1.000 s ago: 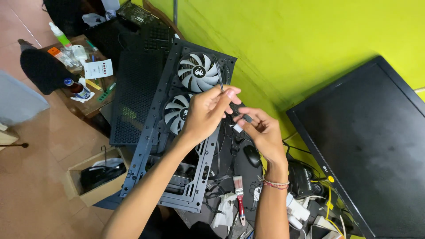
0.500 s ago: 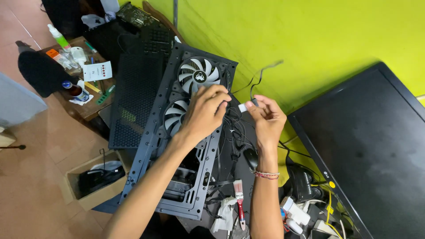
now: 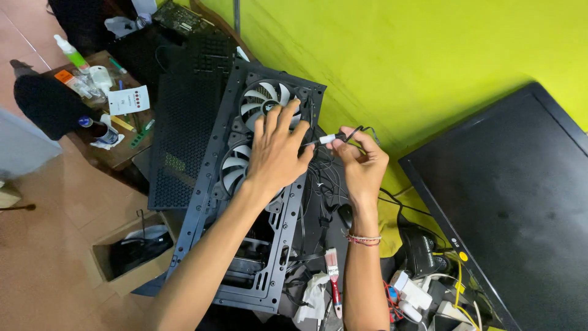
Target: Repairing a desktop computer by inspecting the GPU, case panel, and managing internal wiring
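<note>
A black computer case (image 3: 202, 202) lies tilted in front of me, with two white-bladed fans, the upper fan (image 3: 260, 98) and the lower fan (image 3: 231, 167). My left hand (image 3: 277, 150) rests flat on the case with fingers spread, covering part of both fans. My right hand (image 3: 362, 164) pinches a thin black cable with a white connector (image 3: 328, 139) just right of the case's edge. The connector's tip points toward my left thumb. More black cables (image 3: 324, 184) hang below my hands.
A black monitor (image 3: 508, 208) leans at the right against a yellow-green wall. A black mesh panel (image 3: 184, 138) lies left of the case. A cluttered small table (image 3: 98, 104) stands at upper left, a cardboard box (image 3: 131, 251) on the floor, a red-handled brush (image 3: 334, 276) below.
My left hand opened from a pinch and spread flat over the fans. My right hand kept hold of the cable connector and moved slightly up and right.
</note>
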